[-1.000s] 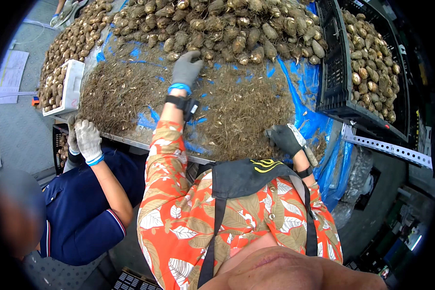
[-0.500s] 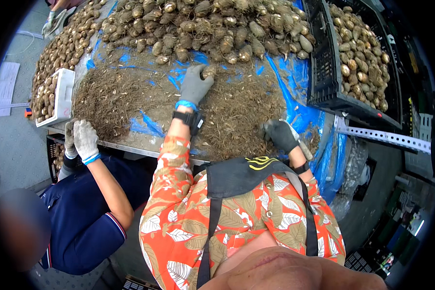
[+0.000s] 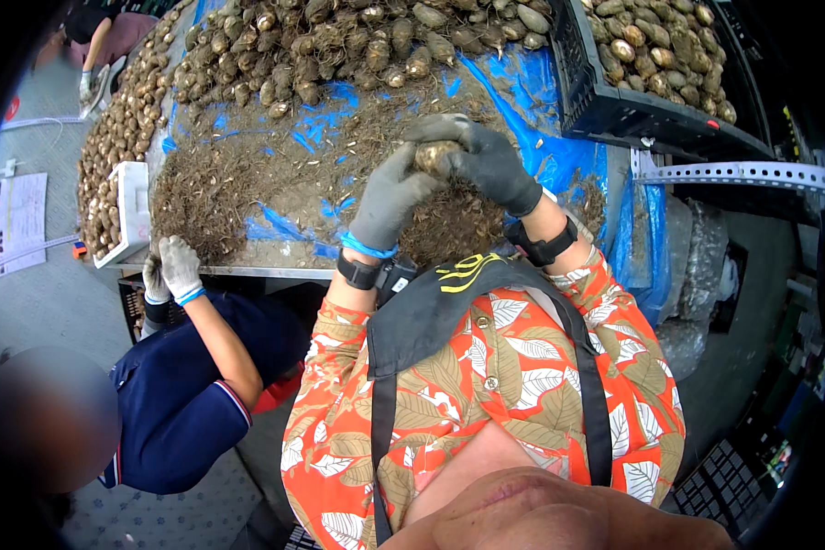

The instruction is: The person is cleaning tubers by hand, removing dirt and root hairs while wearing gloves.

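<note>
Both gloved hands meet around one small brown taro corm (image 3: pixel 437 158) in front of my chest, above the littered table. My left hand (image 3: pixel 396 194), in a grey glove, is closed on the corm's left side. My right hand (image 3: pixel 493 163), in a darker glove, curls over the corm from the right with its fingers across the top. A pale handle-like end of a tool (image 3: pixel 579 227) shows beside my right wrist; the glove hides the rest. Root fibres and soil (image 3: pixel 449 225) lie beneath the hands.
A heap of hairy taro corms (image 3: pixel 339 46) covers the far table. At the right stands a black crate (image 3: pixel 605 105) of corms; at the left, a white crate (image 3: pixel 134 206). A co-worker in navy (image 3: pixel 179 412) is close on my left, gloved hands at the table edge. A perforated metal bar (image 3: pixel 733 176) juts out right.
My left hand has come back toward me from the heap with the corm. My right hand has risen and moved left to meet it. The view has shifted slightly.
</note>
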The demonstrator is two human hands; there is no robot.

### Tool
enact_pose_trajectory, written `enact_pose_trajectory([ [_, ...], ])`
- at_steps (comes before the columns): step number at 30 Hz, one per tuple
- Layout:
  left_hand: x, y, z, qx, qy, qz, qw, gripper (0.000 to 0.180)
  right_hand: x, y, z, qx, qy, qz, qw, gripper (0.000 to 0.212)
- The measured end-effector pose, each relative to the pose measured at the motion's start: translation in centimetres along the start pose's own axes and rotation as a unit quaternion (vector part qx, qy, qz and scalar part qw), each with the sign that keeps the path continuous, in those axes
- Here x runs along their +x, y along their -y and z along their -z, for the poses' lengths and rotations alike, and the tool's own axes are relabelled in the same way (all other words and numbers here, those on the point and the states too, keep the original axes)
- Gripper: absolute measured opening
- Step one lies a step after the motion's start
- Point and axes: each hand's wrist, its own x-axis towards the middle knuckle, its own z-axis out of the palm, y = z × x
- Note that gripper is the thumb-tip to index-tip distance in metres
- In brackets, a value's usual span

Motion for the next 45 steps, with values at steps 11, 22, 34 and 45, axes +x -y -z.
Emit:
enact_pose_trajectory([
  [11,-0.7,0.3,-3.8,0.188,-0.128,-0.072,0.971,0.058,-2.5,-5.6,0.9,0.196,-0.15,-0.078,0.966,0.041],
  [22,-2.1,0.1,-3.2,0.281,-0.062,-0.091,0.953,0.052,-1.5,-1.3,-1.1,0.161,-0.107,-0.202,0.96,0.026],
  [34,-1.9,-1.2,-3.9,0.24,-0.134,0.006,0.961,0.054,-2.3,-0.6,1.3,0.019,-0.007,0.056,0.998,0.042],
  [45,-1.7,-0.4,-3.8,-0.01,-0.077,-0.008,0.997,0.046,-2.7,1.1,0.5,0.061,-0.002,0.085,0.995,0.018],
])
